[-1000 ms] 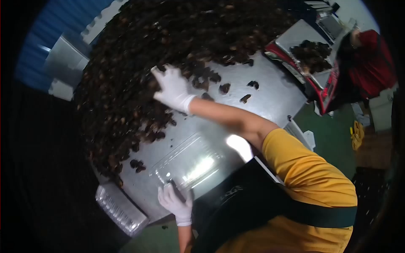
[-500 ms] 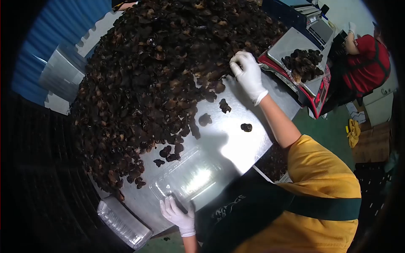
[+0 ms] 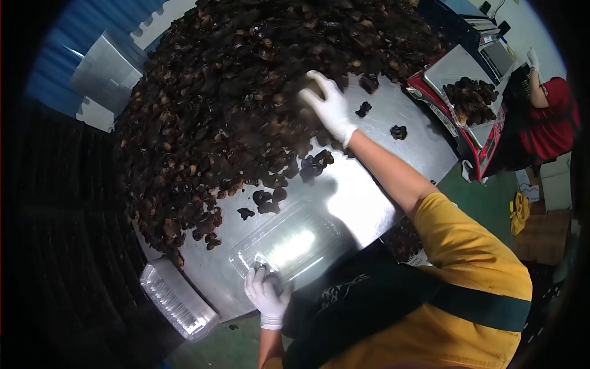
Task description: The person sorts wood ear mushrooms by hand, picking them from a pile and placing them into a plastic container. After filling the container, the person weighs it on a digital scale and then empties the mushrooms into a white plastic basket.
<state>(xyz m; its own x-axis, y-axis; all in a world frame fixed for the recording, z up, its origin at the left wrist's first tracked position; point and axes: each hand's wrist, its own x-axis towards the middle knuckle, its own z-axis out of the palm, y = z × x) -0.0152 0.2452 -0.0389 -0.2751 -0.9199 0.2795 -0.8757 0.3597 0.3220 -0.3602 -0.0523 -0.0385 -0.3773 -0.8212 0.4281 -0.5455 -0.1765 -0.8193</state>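
My left hand (image 3: 266, 297), in a white glove, has its fingers bent over the near left edge of a clear plastic tray (image 3: 298, 246), which lies on the metal table. My right hand (image 3: 330, 109), also gloved, is at the near right edge of a big heap of dark wood ear mushrooms (image 3: 215, 111). Its thumb and fingers are spread apart, and I see nothing between them; some fingertips blur against the heap. A few loose mushroom pieces (image 3: 267, 200) lie between the heap and the tray.
A scale (image 3: 479, 144) with a red body stands at the right, carrying a tray of mushrooms (image 3: 470, 101). Stacked clear trays (image 3: 178, 298) lie at the lower left table corner (image 3: 230, 307). A co-worker in red (image 3: 553, 129) is beyond the scale. A translucent bin (image 3: 107, 74) stands upper left.
My right hand has swung left from beside the scale to the heap, its fingers opening from a curl. My left hand stays at the tray's edge. The whole view has shifted slightly.
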